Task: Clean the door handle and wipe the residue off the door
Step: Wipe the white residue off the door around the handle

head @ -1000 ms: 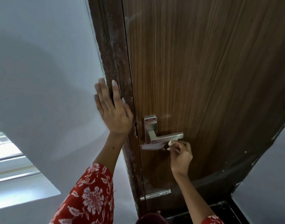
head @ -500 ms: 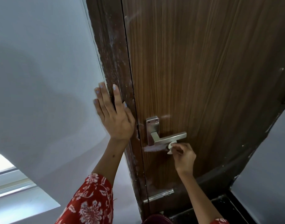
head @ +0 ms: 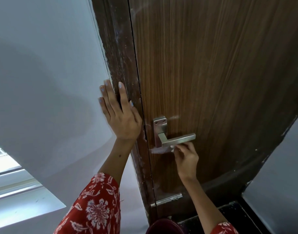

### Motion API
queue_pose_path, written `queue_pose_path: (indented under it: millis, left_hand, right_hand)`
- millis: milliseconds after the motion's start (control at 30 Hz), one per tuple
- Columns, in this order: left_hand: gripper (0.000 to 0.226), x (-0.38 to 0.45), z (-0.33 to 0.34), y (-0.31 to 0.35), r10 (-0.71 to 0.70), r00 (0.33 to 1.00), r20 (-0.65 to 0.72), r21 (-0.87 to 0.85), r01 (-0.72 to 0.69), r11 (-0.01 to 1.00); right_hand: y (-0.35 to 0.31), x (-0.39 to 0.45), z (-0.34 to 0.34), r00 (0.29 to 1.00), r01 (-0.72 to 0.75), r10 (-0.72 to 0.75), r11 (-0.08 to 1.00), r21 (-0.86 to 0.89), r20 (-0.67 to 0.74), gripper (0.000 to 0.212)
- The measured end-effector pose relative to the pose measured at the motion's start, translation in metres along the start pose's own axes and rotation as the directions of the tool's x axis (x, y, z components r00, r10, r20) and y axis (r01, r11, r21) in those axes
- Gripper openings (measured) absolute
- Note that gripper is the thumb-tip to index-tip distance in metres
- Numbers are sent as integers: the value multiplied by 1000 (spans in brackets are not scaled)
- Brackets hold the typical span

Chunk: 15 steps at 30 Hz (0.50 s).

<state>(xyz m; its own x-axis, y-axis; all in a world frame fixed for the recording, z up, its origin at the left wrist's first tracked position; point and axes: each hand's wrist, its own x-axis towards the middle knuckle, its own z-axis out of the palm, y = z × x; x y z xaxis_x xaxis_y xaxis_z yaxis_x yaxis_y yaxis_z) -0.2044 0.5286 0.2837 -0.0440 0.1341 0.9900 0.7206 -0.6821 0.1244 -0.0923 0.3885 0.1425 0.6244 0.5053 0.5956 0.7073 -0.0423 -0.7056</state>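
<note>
A red floral sleeve (head: 97, 205) fills the foreground. The right hand (head: 185, 157) is pinched closed on a small white wad (head: 172, 149), pressed to the door (head: 212, 73) just under the steel lever handle (head: 177, 139), beside a pale smear of residue (head: 159, 150). The left hand (head: 119, 114) lies flat and open across the scuffed door frame (head: 118, 56) and white wall (head: 43, 73).

Door handle (head: 176, 139): brushed-metal square lever on rectangular plate w/ two screws, lever roughly level, pointing right. Door (head: 212, 73): brown wood-grain, shut in frame. Whitish residue smear (head: 157, 150) on door just below plate, fainter streak upper right of plate.
</note>
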Motion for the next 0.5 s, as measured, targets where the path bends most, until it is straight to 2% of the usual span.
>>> queue_pose_path:
  millis: [67,167,200,300,333,433,500]
  left_hand:
    - [47,0,0,0,1,1000,-2,1,-1,1000]
    - [46,-1,1,0,-3,1000,-9,-5,3,1000]
    - [47,-1,1,0,-4,1000,-9,-7,4,1000]
    - [47,-1,1,0,-4,1000,-7,-11,4,1000]
    - [47,-2,1,0,-4,1000,-7,-13,4,1000]
    - [46,0,1,0,-14,1000,-13,-20,13,1000]
    - [46,0,0,1,-18,1000,-19,-28,17,999]
  right_hand:
    - [5,-1,-1,999,34,-34,999,-16,17,19]
    - [3,1,1,991,-86,86,996,0,-100,21]
    - [-1,0,4,995,-46,45,999,-16,-93,21]
    - [-4,-11,12,983,182,-180,982,-49,46,22]
    - [-1,-13,12,980,192,-189,981,-38,62,23]
    - [1,-11,14,999,-22,23,1000,18,-32,22]
    - [-7,-12,19,997,-31,33,999,27,-67,23]
